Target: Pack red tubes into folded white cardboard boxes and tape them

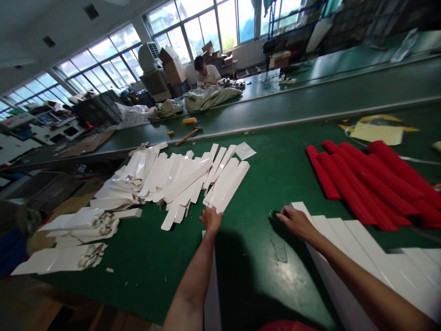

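My left hand [212, 219] reaches to the near end of a few flat white cartons [229, 184], its fingertips at their edge and its fingers somewhat apart. Whether it touches or grips one is hard to see. Under my left forearm lies a long white box [212, 294], partly hidden. My right hand [292, 221] hovers over the green table, its fingers curled together with nothing visible in them. Just beside it are the ends of several long white boxes [339, 234], laid side by side and partly covered by my right forearm.
Several red ribbed rolls [365, 179] lie at right, with a yellow sheet [377, 132] behind. More flat white cartons [179, 177] pile up left of centre, and stacks [62, 257] sit near the left edge. A hammer [189, 136] rests by the rail. Another person [207, 73] sits beyond.
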A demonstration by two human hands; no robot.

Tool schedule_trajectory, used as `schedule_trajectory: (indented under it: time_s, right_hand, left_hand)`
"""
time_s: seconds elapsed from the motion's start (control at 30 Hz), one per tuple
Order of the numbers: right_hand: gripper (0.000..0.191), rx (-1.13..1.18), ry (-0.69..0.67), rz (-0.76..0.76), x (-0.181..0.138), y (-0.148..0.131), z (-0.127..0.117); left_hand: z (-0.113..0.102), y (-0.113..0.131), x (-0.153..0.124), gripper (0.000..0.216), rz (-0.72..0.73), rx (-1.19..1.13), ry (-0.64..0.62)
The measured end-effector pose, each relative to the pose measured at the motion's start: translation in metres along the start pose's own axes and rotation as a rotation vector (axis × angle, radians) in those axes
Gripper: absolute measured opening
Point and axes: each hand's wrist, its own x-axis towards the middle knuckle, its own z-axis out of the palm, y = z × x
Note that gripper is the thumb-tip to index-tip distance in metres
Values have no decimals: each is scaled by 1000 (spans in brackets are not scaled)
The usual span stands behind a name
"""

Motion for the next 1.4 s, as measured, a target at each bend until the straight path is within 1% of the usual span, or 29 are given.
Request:
schedule_trajectory:
  time_s: [0.1,0.17,0.2,0.23,0.3,0.33,0.37,0.4,0.47,0.5,0.53,0.57,0.6,0.63,0.67,0.7,0.73,0.77,0.8,0.83,0.9,0.93,0.97,1.07,1.1,1.17,1.2,1.27,1.4]
  right_hand:
    - [22,-1,-36,-62,-2,-14,0]
    - [22,-25,14,-108,-1,-26,-7]
    - [28,-60,68,-155,0,-33,-13]
    - [41,-107,130,-216,2,-41,-20]
    - [75,-206,198,-359,7,-55,-38]
    - [88,-231,168,-424,10,-62,-46]
    - [95,-223,95,-467,12,-67,-54]
    - [94,-186,-2,-493,15,-71,-61]
    - [73,-51,-187,-523,16,-76,-70]
    - [57,33,-233,-521,15,-77,-73]
    - [41,116,-236,-506,12,-76,-74]
    - [31,185,-206,-482,8,-76,-74]
    - [29,235,-158,-451,2,-76,-72]
    - [33,266,-104,-425,-4,-76,-69]
    - [34,277,-57,-419,-11,-76,-65]
    - [33,273,-8,-430,-17,-77,-60]
    - [29,260,40,-448,-23,-78,-56]
    - [26,246,75,-465,-27,-78,-53]
    - [25,237,74,-484,-29,-77,-51]
    - [25,233,33,-498,-28,-72,-51]
    - [29,223,-82,-461,-21,-55,-59]
    - [32,190,-86,-385,-16,-41,-66]
    - [35,136,-32,-268,-8,-24,-74]
    - [41,-85,293,191,15,35,-103]
    - [42,-143,352,310,22,54,-111]
    - [47,-232,392,474,33,86,-122]
    - [49,-271,388,520,38,99,-125]
    - [53,-329,344,536,44,119,-129]
    - [46,-387,237,501,48,135,-130]
  left_hand:
    - [-13,12,-15,18,125,8,43]
    - [-33,18,-27,16,261,2,83]
    - [-46,20,-32,16,353,-6,97]
    - [-61,23,-38,17,457,-18,100]
    - [-94,29,-46,15,667,-43,85]
    - [-110,32,-50,16,772,-58,87]
    - [-125,35,-53,17,897,-77,105]
    - [-138,38,-56,19,1027,-101,140]
    - [-156,45,-61,20,1228,-182,268]
    - [-159,50,-63,17,1263,-253,363]
    - [-159,56,-64,16,1240,-350,458]
    - [-155,63,-65,29,1171,-476,534]
    - [-148,72,-66,53,1071,-624,568]
    - [-139,82,-67,76,962,-779,536]
    - [-128,93,-69,95,862,-925,435]
    - [-118,105,-71,104,776,-1049,289]
    - [-109,117,-74,103,703,-1146,135]
    - [-101,129,-77,94,646,-1213,10]
    - [-97,139,-80,82,604,-1256,-69]
    - [-95,148,-84,72,569,-1284,-104]
    - [-99,159,-88,59,530,-1301,-89]
    - [-103,161,-90,57,524,-1290,-67]
    - [-108,162,-90,56,524,-1271,-46]
    - [-112,159,-90,56,547,-1192,13]
    - [-109,157,-90,56,561,-1168,27]
    - [-100,157,-91,57,592,-1123,47]
    - [-94,157,-92,57,606,-1101,57]
    - [-84,160,-93,59,630,-1065,84]
    - [-81,167,-98,59,682,-1049,125]
